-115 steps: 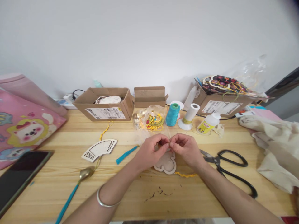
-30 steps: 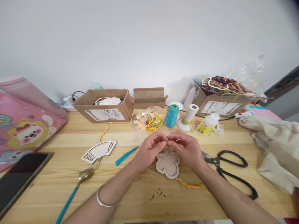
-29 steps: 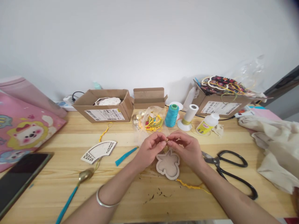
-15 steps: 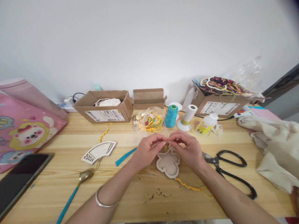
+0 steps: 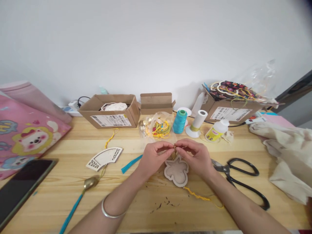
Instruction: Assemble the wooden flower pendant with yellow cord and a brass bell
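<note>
My left hand [image 5: 156, 157] and my right hand [image 5: 195, 157] meet fingertip to fingertip, both pinched closed at the top of a small gold bell [image 5: 174, 155]. Any fine thread in the pinch is too small to make out. Just below the bell lies a pale wooden flower-shaped frame [image 5: 179, 174], with a braided yellow cord [image 5: 196, 195] trailing from its lower end. A blue tassel [image 5: 131, 163] lies partly hidden behind my left hand. Black-handled scissors [image 5: 227, 170] rest beside my right wrist, their blade tips hidden.
At left lie a fan-shaped ornament [image 5: 104, 158] with bell and blue tassel, and a phone [image 5: 24, 188]. Behind stand cardboard boxes [image 5: 133, 113], a bag of yellow cords [image 5: 161, 128], a blue thread cone [image 5: 179, 123], a white spool [image 5: 198, 122] and a glue bottle [image 5: 215, 130]. Cloth [image 5: 287, 156] lies right.
Both hands keep their pinch at the bell, with only slight finger movement. The whole view has shifted a little; the objects on the table stay in place.
</note>
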The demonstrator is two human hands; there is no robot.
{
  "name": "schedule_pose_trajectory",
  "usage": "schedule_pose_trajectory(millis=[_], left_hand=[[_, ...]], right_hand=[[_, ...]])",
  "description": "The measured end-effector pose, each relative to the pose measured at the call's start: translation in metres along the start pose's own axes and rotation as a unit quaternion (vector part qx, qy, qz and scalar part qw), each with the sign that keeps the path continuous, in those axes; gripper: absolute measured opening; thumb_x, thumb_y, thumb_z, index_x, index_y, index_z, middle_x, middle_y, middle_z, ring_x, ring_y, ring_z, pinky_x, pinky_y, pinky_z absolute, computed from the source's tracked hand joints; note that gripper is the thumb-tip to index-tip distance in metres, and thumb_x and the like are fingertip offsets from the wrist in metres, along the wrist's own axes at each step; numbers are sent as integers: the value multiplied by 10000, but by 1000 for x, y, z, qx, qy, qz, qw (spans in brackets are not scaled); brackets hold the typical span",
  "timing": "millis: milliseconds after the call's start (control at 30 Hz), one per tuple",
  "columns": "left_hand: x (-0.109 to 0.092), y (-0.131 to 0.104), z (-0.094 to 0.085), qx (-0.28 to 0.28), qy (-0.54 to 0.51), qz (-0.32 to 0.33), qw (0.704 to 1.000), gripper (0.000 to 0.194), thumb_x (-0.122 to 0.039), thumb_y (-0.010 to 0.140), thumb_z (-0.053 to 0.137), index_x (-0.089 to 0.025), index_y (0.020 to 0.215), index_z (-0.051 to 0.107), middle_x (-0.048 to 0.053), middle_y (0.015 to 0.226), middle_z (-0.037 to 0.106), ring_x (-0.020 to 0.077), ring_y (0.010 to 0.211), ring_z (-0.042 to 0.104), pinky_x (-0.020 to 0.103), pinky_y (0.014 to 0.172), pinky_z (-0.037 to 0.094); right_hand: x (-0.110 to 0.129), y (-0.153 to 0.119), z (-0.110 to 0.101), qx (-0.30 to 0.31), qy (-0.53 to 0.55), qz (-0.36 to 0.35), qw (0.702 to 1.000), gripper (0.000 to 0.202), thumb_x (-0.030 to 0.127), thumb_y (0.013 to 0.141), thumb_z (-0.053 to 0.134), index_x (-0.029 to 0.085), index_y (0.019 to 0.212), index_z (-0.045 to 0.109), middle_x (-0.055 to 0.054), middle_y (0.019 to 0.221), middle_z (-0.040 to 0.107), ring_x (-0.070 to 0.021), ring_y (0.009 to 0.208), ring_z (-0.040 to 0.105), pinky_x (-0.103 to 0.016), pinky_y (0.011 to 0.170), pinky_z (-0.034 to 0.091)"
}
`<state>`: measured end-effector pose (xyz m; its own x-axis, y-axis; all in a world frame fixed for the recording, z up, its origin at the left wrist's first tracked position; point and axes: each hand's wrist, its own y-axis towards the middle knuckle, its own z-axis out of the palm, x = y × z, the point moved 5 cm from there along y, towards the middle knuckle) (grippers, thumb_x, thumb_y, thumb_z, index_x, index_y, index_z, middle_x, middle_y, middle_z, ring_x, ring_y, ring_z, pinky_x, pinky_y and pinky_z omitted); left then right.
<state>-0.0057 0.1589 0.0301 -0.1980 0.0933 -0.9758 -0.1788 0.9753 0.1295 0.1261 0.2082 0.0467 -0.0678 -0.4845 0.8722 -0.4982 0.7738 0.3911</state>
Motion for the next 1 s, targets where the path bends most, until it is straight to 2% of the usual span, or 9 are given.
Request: schedule_pose_trajectory(millis=[133, 433, 667, 1000], left_hand=[[0, 0, 0, -10, 18, 8, 1000, 132, -250, 705, 611, -153, 782, 657, 37, 810, 686, 154, 749, 630, 255, 713, 503], [-14, -2, -1, -11, 120, 81, 989, 113, -222, 731, 578, -183, 779, 673, 27, 788, 693, 150, 734, 617, 260, 703, 481], [-16, -2, 0, -3, 130, 70, 989, 126, -201, 732, 563, -171, 786, 673, 36, 804, 694, 150, 746, 620, 262, 712, 480], [-7, -2, 0, -3, 89, 28, 996, 149, -224, 730, 555, -166, 788, 681, 37, 784, 695, 157, 724, 629, 255, 684, 496]], right_hand=[[-7, 0, 1, -5, 51, 43, 998, 105, 196, 710, 605, 189, 795, 668, -38, 798, 665, -131, 676, 629, -237, 596, 544], [-7, 2, 1, -11, 84, 46, 995, 101, 180, 689, 620, 201, 757, 692, -43, 779, 668, -150, 715, 635, -251, 613, 547], [-9, 2, 2, -7, 81, 37, 996, 117, 153, 675, 618, 199, 743, 700, -51, 774, 667, -149, 708, 632, -246, 591, 545], [-7, 3, 1, -3, 46, 15, 999, 124, 142, 667, 604, 198, 720, 701, -48, 756, 667, -140, 675, 636, -231, 569, 553]])
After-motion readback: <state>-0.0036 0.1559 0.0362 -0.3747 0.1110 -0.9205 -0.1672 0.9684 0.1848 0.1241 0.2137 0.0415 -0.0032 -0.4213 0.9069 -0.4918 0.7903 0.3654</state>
